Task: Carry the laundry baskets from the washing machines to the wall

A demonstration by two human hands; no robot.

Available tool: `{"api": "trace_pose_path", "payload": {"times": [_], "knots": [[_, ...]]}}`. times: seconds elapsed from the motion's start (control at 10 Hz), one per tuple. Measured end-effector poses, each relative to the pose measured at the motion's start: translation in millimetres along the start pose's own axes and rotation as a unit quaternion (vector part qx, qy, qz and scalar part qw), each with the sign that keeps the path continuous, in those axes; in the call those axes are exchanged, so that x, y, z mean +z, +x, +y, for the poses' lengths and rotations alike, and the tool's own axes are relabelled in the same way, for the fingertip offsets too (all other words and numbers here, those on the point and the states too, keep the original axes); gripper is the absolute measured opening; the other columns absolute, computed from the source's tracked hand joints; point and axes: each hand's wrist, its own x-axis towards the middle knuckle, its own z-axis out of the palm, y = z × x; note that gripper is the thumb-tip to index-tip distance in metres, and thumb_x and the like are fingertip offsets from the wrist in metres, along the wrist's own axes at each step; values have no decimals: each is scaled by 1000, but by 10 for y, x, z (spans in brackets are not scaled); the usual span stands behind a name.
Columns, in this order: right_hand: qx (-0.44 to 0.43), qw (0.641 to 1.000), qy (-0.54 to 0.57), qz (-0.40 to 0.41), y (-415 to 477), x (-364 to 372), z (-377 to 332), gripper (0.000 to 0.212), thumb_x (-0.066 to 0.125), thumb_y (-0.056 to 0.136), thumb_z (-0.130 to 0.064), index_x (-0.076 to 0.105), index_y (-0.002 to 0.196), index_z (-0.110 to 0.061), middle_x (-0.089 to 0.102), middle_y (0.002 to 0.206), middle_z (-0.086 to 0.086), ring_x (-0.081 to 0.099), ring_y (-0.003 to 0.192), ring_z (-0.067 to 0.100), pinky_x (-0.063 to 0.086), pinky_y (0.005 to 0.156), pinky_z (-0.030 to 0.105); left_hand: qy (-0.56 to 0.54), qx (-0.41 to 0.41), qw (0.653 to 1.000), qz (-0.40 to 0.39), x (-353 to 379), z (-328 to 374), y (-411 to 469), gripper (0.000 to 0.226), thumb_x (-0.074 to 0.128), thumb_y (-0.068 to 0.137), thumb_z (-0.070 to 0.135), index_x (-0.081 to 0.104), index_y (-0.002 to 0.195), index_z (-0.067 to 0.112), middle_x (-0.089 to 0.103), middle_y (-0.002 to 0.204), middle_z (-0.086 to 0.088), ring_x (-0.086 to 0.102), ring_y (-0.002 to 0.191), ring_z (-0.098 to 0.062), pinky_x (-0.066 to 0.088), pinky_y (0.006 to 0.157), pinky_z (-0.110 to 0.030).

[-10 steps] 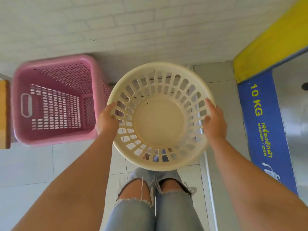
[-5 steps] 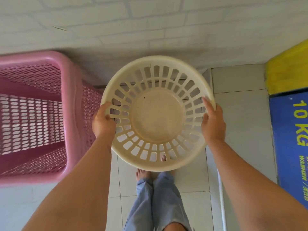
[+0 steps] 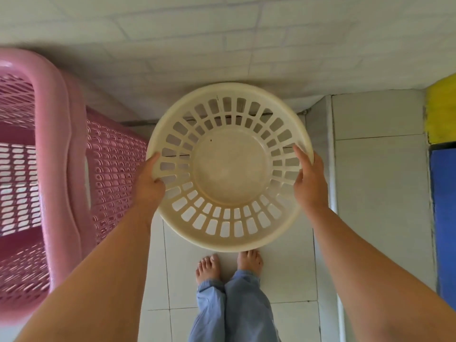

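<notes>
White tiled floor (image 3: 370, 193) under me, grey grout lines, runs up to white brick wall (image 3: 222, 45). My 2 bare feet (image 3: 228, 264) flat on tiles, side by side — toes toward wall. Pink basket (image 3: 74, 169) on my left, near wall; its base hidden, so contact with tiles unclear.

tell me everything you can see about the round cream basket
The round cream basket looks like plastic, with a solid flat bottom, slotted sloping sides and a smooth rolled rim. It is empty and upright. The left hand and right hand grip opposite sides of its rim, beside the pink basket.
</notes>
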Motion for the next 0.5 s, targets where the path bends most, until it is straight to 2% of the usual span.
{"api": "trace_pose_path", "payload": {"times": [0.1,0.2,0.3,0.4,0.5], "knots": [[24,999,6,-32,7,-29,9,65,42,97,-2,32,146,-42,19,159,-2,49,126,23,50,80,32,67,3,998,-20,2,50,-6,69,55,93,6,31,150,38,19,160,0,26,145,-23,31,116,-47],[37,996,-57,-54,-83,-136,-119,54,44,100,-24,28,149,-39,12,163,3,33,141,28,44,103,46,170,16,984,-47,-71,207,-153,70,56,96,22,20,153,40,-6,164,1,2,152,-25,17,121,-48],[1,990,-134,-44,-286,-326,-379,55,41,100,-34,26,152,-28,15,162,11,26,145,31,34,112,45,283,65,956,-36,-200,456,-415,67,46,99,35,10,156,33,-7,164,-5,-5,151,-28,9,122,-48],[-57,983,-166,-55,-537,-630,-765,56,36,101,-37,23,154,-22,17,162,12,19,148,31,27,116,47,304,90,948,-25,-427,806,-779,67,37,101,42,3,156,25,-11,164,-5,-10,151,-24,4,123,-45],[-111,977,-173,-65,-820,-964,-1204,57,29,102,-40,16,155,-23,10,163,8,10,151,27,20,119,47,299,146,943,11,-698,1081,-1200,67,33,102,42,1,157,22,-13,164,-3,-10,151,-21,0,123,-40]]}}
